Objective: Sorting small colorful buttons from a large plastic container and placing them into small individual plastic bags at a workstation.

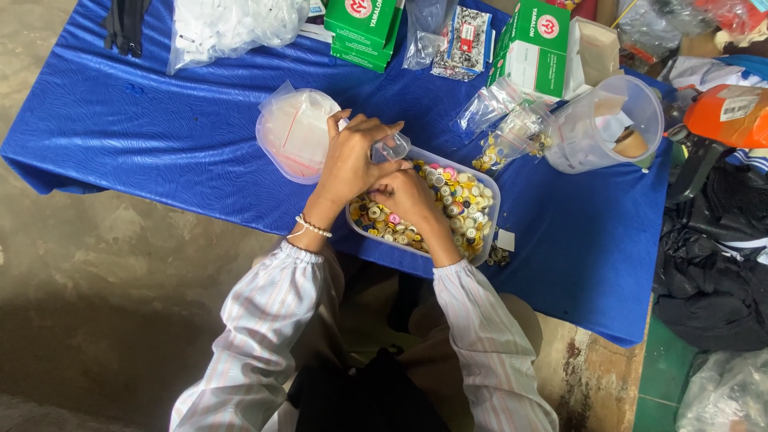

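Note:
A clear rectangular tray [490,228] full of mixed coloured buttons [464,200] sits on a blue cloth. My left hand [352,160] hovers at the tray's near-left corner, fingers closed on a small clear plastic bag [390,148]. My right hand [404,196] rests down among the buttons, fingers curled together just under the bag; what it pinches is hidden. Both wrists come out of striped sleeves, and a bead bracelet [312,227] circles the left wrist.
A round clear container with bags [292,132] lies left of the tray. Beyond are small button bags [512,136], a tipped clear jug [608,124], green and white boxes [532,44], and a big bag of white items [228,28]. Dark clothing [712,264] is piled at right.

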